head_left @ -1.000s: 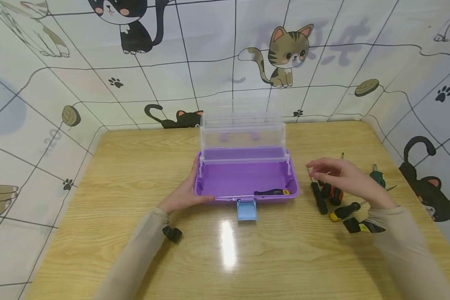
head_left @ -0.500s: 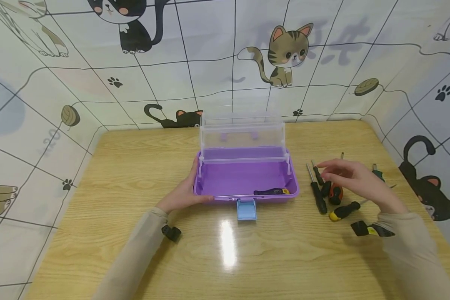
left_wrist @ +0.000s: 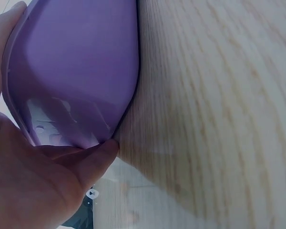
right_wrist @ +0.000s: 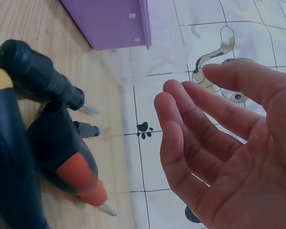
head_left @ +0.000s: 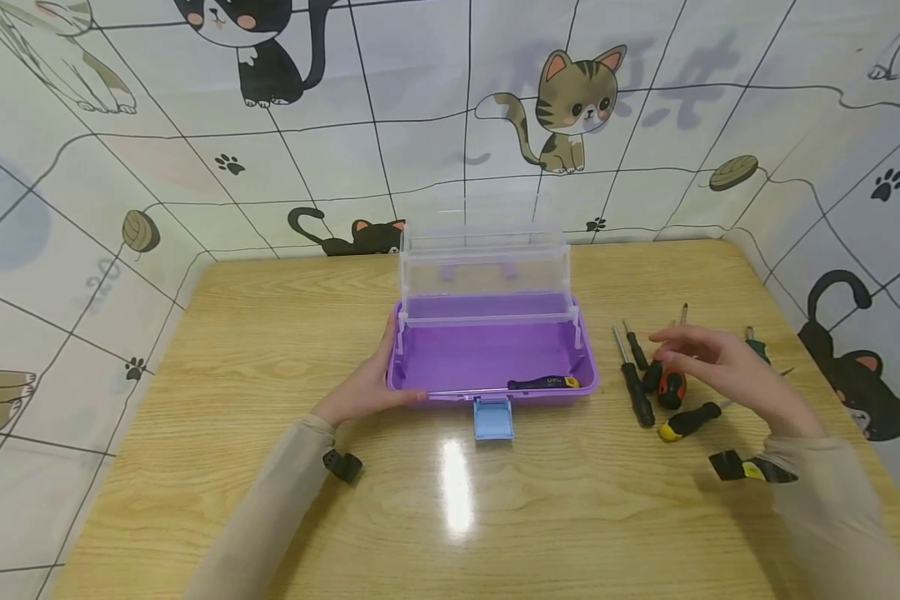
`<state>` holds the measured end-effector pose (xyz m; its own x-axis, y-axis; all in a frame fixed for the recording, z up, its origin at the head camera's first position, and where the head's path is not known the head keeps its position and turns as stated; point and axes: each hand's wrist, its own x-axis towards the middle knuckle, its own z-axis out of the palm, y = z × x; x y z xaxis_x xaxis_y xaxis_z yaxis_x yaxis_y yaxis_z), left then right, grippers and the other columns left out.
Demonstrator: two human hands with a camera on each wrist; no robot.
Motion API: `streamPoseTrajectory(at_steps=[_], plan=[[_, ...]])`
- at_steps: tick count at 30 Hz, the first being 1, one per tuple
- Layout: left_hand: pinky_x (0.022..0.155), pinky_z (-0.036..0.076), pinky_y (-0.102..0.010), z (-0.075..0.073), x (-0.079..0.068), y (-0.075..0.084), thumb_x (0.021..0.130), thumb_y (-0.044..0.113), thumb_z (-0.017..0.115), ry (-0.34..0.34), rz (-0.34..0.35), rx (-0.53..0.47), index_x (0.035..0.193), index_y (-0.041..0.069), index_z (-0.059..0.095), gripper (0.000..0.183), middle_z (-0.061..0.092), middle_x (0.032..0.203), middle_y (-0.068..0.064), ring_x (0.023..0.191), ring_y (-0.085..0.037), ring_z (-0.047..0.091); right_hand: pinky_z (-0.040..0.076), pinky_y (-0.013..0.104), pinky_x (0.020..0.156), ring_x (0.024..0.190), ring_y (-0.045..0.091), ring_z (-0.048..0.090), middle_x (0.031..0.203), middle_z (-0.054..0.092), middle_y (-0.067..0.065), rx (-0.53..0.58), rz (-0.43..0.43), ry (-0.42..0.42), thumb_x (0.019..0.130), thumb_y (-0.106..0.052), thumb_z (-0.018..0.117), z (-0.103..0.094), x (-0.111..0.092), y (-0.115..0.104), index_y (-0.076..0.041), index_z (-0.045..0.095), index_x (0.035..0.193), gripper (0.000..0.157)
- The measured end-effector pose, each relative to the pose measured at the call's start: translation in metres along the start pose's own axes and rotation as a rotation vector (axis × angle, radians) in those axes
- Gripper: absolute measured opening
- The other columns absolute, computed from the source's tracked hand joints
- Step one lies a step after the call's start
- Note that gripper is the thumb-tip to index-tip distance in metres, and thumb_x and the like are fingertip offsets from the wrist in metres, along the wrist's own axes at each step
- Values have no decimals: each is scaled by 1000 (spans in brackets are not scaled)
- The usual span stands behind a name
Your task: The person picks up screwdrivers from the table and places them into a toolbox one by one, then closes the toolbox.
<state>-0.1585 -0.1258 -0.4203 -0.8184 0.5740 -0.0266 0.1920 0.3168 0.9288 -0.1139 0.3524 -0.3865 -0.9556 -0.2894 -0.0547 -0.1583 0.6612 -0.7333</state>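
Note:
A purple toolbox (head_left: 465,358) stands on the table with its clear lid (head_left: 487,279) raised and a blue latch (head_left: 492,419) hanging at the front. Inside lies one black-and-yellow screwdriver (head_left: 543,383). My left hand (head_left: 363,387) grips the toolbox's left end, thumb along the front rim; in the left wrist view, fingertips (left_wrist: 105,152) curl against its lower edge. Over a group of loose screwdrivers hovers my right hand (head_left: 723,375), its fingers loosely bent around nothing. Nearest it are a red-and-black screwdriver (head_left: 672,390) and a yellow-and-black screwdriver (head_left: 688,422).
Left of that group lie a long black screwdriver (head_left: 637,396) and a smaller black one (head_left: 634,347). A green-handled screwdriver (head_left: 756,346) lies beyond the right hand, partly hidden. A cat-patterned cloth (head_left: 435,150) rises behind the wooden table (head_left: 285,317).
My right hand has drifted right, away from the toolbox, uncovering the small black screwdriver. The left hand and the toolbox stay where they were.

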Motion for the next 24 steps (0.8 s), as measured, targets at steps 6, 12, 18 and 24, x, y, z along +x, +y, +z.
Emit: streamPoseTrajectory(at_steps=[6, 12, 18, 24], plan=[[113, 16, -48, 1, 0, -1, 77, 8, 81, 4, -5, -1, 151, 19, -21, 126, -14, 159, -10, 144, -33, 8, 48, 16, 75, 95, 6, 62, 119, 62, 19, 6, 59, 23, 100, -23, 55, 2, -4, 10, -1, 54, 133, 40], [113, 18, -48, -1, 0, 0, 77, 9, 81, 2, -11, 14, 151, 20, -21, 127, -13, 159, -9, 144, -32, 9, 51, 20, 75, 95, 4, 62, 114, 66, 8, 74, 71, 72, 100, -21, 57, 6, -9, 25, 3, 54, 131, 39], [111, 23, -50, -3, -1, 1, 76, 10, 82, -2, -9, 39, 152, 19, -20, 127, -8, 159, -13, 141, -40, 17, 47, 12, 74, 96, -6, 54, 114, 62, -3, 77, 111, 146, 100, -22, 56, 9, -17, 36, 5, 54, 130, 40], [106, 32, -50, -4, -3, 3, 77, 12, 82, -5, -34, 52, 152, 23, -18, 126, -1, 160, -14, 136, -43, 29, 42, 13, 71, 96, -8, 45, 115, 57, -8, 65, 184, 211, 101, -24, 54, 13, -23, 45, 5, 50, 133, 43]])
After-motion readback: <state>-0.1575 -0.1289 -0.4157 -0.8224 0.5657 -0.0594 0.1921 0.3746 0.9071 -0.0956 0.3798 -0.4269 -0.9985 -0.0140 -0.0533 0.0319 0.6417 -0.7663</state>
